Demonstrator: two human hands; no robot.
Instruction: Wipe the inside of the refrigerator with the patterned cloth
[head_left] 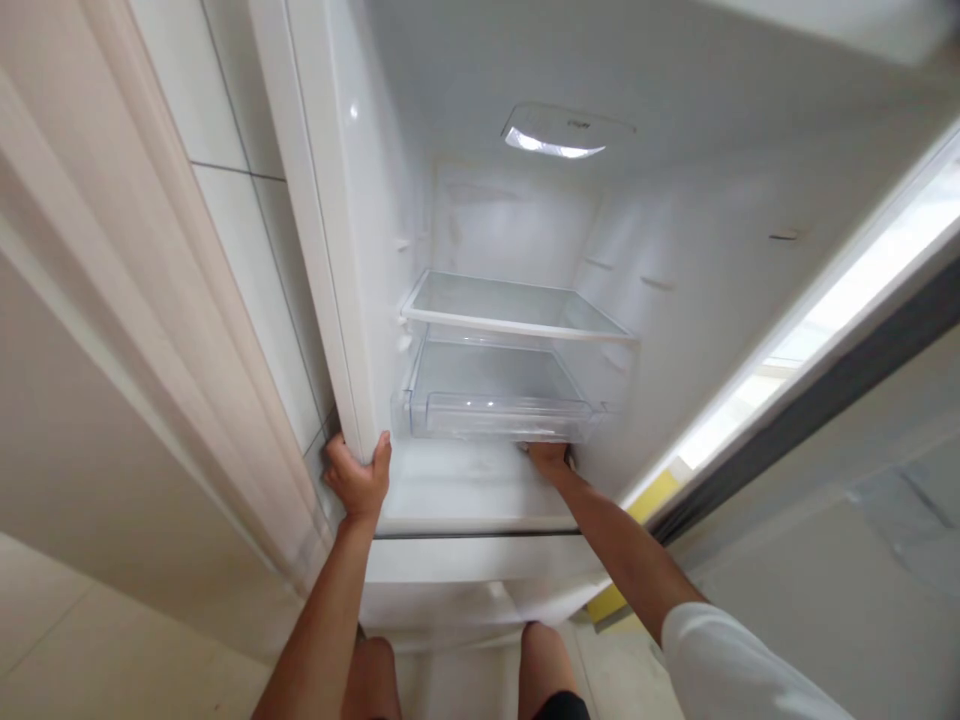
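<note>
I face the inside of a white refrigerator [480, 490]. My left hand [358, 478] grips the front edge of its left side wall [319, 200], with the thumb inside and the fingers outside. My right hand [549, 456] reaches in low on the right, beneath a clear plastic drawer [502, 415]. Its fingers are mostly hidden behind the drawer front and blurred, so whether they hold anything does not show. The drawer hangs above the refrigerator floor, under a glass shelf [517, 300].
A lit lamp cover [559, 135] is on the refrigerator ceiling. The open door [847, 560] stands at right, near a yellow object [652, 495]. To the left are a tiled wall [247, 220] and a pale door frame [142, 250]. My knees [540, 660] are close below.
</note>
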